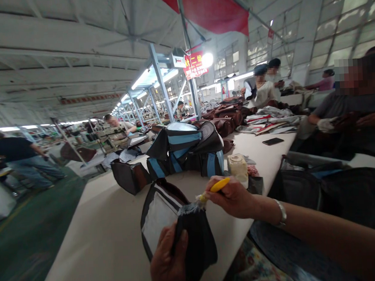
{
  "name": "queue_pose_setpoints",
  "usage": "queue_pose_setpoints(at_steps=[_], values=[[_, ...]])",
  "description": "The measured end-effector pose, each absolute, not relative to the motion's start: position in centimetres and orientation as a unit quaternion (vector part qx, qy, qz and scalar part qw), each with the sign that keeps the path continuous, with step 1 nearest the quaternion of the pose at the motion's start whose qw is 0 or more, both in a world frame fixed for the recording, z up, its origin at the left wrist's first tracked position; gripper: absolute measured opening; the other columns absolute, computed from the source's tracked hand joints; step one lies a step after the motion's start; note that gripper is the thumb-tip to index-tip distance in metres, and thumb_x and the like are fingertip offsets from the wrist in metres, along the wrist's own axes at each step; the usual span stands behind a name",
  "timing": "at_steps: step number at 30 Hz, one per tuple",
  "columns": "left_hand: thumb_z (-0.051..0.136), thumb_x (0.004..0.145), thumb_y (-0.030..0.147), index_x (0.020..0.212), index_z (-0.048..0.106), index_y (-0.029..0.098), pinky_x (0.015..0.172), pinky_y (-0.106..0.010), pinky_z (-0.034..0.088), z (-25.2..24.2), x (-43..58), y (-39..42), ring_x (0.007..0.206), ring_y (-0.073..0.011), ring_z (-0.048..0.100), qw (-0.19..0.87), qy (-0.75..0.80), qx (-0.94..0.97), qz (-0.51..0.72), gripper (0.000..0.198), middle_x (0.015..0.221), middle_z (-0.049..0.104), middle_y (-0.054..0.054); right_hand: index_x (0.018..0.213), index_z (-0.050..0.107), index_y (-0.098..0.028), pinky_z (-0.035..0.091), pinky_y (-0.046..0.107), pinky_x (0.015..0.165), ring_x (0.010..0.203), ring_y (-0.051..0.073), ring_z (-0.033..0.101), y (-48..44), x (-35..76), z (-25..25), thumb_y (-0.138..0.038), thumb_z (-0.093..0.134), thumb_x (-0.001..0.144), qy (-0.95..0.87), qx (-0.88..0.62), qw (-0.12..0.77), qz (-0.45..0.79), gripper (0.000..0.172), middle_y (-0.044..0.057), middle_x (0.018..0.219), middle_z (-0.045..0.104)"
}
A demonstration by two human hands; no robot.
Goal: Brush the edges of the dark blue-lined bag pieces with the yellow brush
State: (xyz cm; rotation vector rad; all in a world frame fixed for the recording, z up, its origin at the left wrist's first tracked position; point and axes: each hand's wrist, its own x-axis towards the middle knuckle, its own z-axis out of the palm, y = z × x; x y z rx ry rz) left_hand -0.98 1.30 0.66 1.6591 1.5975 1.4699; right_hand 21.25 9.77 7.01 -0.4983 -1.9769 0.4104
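My left hand (169, 257) grips the near edge of a dark bag piece (198, 243), thumb on top and fingers curled around it. A pale lining panel (160, 218) shows on its left side, and a wet whitish smear runs along its upper edge. My right hand (235, 198) is closed around the yellow handle of a glue brush (217, 187). The brush's bristles, coated in white paste, touch that upper edge. Just beyond my right hand stands a cream-coloured, crusted container (237, 166).
Black-and-blue bags (183, 149) are piled ahead on the white table (94, 227), beside a black-and-brown bag (131, 176). Brown leather pieces (224, 120) heap farther back. A phone (273, 141) lies near the right edge. A co-worker (353, 104) sits at right; dark bags (332, 192) lie below.
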Motion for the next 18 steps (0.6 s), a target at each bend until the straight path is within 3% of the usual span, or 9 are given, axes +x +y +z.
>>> queue_pose_setpoints(at_steps=[6,9,14,18], values=[[0.051,0.092,0.023,0.126,0.058,0.02,0.075,-0.023,0.053,-1.1,0.0,1.3,0.083,-0.0145,0.065,-0.156,0.539,0.733,0.385,0.035,0.096,0.067,-0.004,0.082,0.062,-0.018,0.043,0.024,0.058,0.064,0.012,0.056,7.8,22.3,10.7,-0.024,0.059,0.094,-0.789,-0.233,0.546,0.16,0.014,0.002,0.078,0.063],[0.053,0.087,0.011,0.129,0.054,0.014,0.072,-0.027,0.053,-2.1,1.0,1.6,0.077,-0.0164,0.063,-0.281,0.501,0.754,0.32,0.042,0.088,0.066,-0.005,0.083,0.061,-0.017,0.042,0.025,0.059,0.062,0.013,0.055,6.6,21.6,12.4,-0.025,0.056,0.094,-0.83,-0.2,0.5,0.142,0.015,0.001,0.073,0.061],[0.055,0.083,0.001,0.119,0.059,0.013,0.064,-0.027,0.049,-2.4,2.6,1.6,0.07,-0.0163,0.06,-0.349,0.483,0.744,0.303,0.038,0.08,0.064,-0.005,0.067,0.052,-0.019,0.034,0.028,0.057,0.056,0.014,0.048,7.5,20.3,12.5,-0.024,0.057,0.089,-0.92,-0.235,0.313,0.025,0.023,0.0,0.06,0.054],[0.053,0.083,-0.001,0.117,0.058,0.012,0.063,-0.028,0.047,-2.3,3.0,1.3,0.07,-0.0161,0.059,-0.364,0.48,0.738,0.304,0.036,0.077,0.062,-0.004,0.072,0.053,-0.019,0.032,0.028,0.058,0.058,0.014,0.048,8.2,19.9,12.8,-0.026,0.055,0.09,-0.918,-0.253,0.304,-0.019,0.019,0.0,0.062,0.054]])
